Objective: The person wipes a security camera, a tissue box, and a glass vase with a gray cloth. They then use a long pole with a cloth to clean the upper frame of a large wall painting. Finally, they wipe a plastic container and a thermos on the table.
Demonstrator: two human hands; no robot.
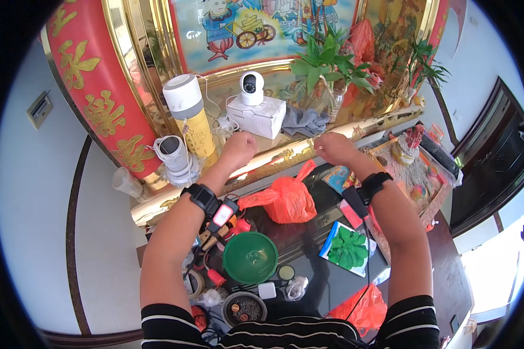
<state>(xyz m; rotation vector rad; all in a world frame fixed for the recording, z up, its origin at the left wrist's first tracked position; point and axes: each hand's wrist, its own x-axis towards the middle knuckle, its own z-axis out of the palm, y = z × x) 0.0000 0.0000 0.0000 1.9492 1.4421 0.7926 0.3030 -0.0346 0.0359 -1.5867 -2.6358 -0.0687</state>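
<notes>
Both my arms reach forward over the table to the gold-edged ledge. My left hand (240,148) is curled closed just in front of a white cardboard box (258,118), which has a white security camera (251,88) on top. To the right, my right hand (335,148) has its fingers pressed together near a crumpled grey cloth (304,121). What either hand holds, if anything, is hidden or too small to make out. On the table below and between my hands sits a tied red plastic bag (288,199).
Left on the ledge stand a white-topped yellow cylinder (197,131) and a plastic-wrapped roll (173,156). Leafy plants (330,67) are in a glass vase. The table holds a green bowl (250,256), an ashtray (244,308), a leaf-pictured packet (347,248) and a cluttered tray (410,174).
</notes>
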